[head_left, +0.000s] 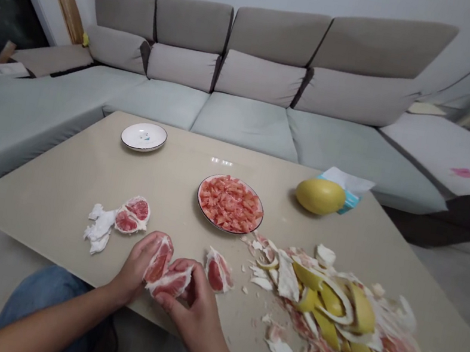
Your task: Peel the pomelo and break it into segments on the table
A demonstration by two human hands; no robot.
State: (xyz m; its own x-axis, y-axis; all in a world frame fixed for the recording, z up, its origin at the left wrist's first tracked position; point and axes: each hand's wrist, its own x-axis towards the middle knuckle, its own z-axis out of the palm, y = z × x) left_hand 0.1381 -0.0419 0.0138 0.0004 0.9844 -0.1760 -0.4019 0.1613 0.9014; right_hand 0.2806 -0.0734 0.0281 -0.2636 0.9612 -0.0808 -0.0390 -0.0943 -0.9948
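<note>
Both my hands grip one piece of peeled pink pomelo (164, 273) at the near edge of the beige table (81, 173). My left hand (136, 268) wraps its left side, my right hand (193, 308) pinches its right side, and the piece is split between them. Another peeled segment (218, 271) lies just right of my hands. A further chunk of pomelo (132, 215) with white pith scraps (98, 231) sits to the left. A plate of pink pomelo pieces (230, 204) stands in the table's middle.
A heap of yellow peel and white membrane (342, 316) covers the table's right front. A whole yellow pomelo (320, 196) lies by a tissue pack (349, 187) at the far right. An empty white plate (143, 137) sits far left. A grey sofa (251, 82) runs behind.
</note>
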